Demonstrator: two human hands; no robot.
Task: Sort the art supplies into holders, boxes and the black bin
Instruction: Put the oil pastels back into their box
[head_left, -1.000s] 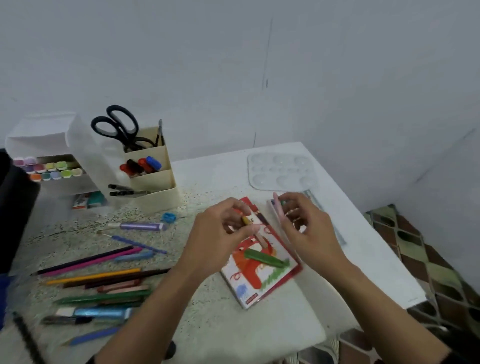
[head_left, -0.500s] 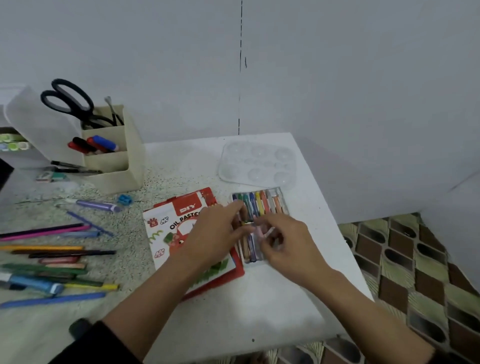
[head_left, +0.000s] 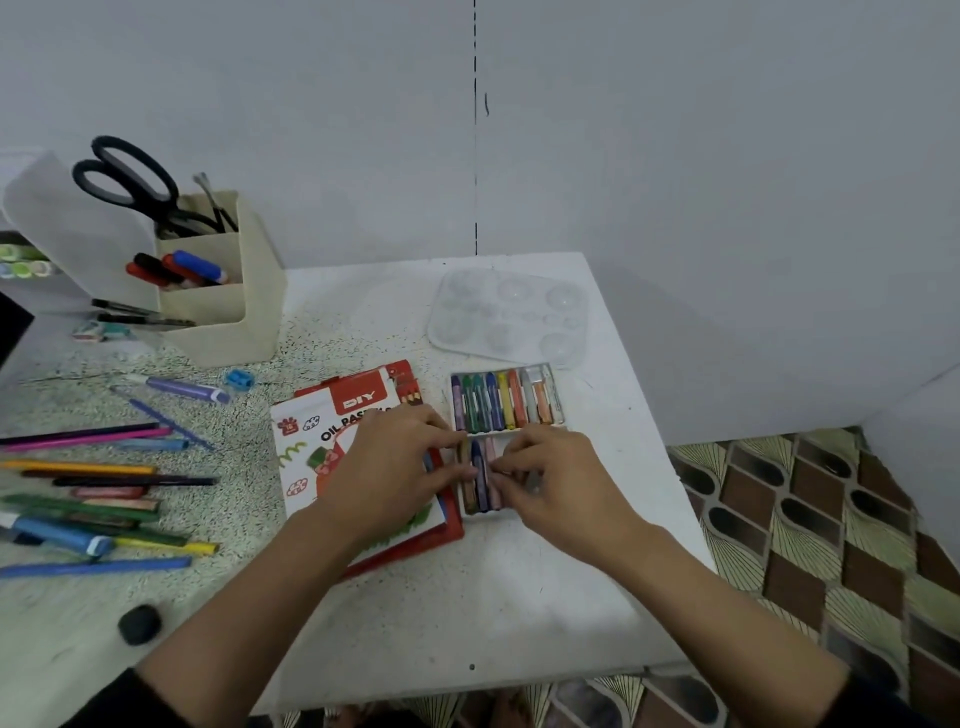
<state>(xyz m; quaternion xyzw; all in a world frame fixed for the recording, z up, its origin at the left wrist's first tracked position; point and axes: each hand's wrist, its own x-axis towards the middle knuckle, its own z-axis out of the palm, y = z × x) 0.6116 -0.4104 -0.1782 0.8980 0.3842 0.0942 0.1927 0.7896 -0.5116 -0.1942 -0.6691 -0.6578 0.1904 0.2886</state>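
White table (head_left: 519, 597), speckled black across its left part, pushed into the corner of a pale grey wall. At back left, cream desk holder (head_left: 223, 322), upright, with stepped compartments. Two bare forearms reaching in from the near edge.

Left hand (head_left: 387, 467) resting over the right side of the oil pastel box (head_left: 332, 426), fingers bent, fingertips on the near row of the pastel tray (head_left: 560, 405). Right hand (head_left: 550, 473) opposite, fingers curled down over the same row, tips almost meeting those of the left. Pinching or only touching, for either hand: impossible to tell, with the contact hidden under the fingers.

Box red and white, flat on the table, printed face up, just left of the tray. Clear plastic paint palette (head_left: 509, 317) flat behind the tray, near the far edge. Tray clear, its far row full of pastels (head_left: 498, 400) side by side: purple, greens, blue, yellow, orange, grey, peach. Brown, blue and pink sticks visible in the near row between the two hands.

Loose coloured pencils (head_left: 104, 467) and pens scattered at far left, well apart from the tray. Black-handled scissors (head_left: 124, 179) standing blades down in the holder's back compartment, with red, black and blue markers (head_left: 176, 267) in the middle one. Purple marker (head_left: 182, 388) lying in front of the holder. Black rounded lump (head_left: 139, 623) towards the near left edge. Small blue sharpener (head_left: 240, 379) just beside the purple marker's tip
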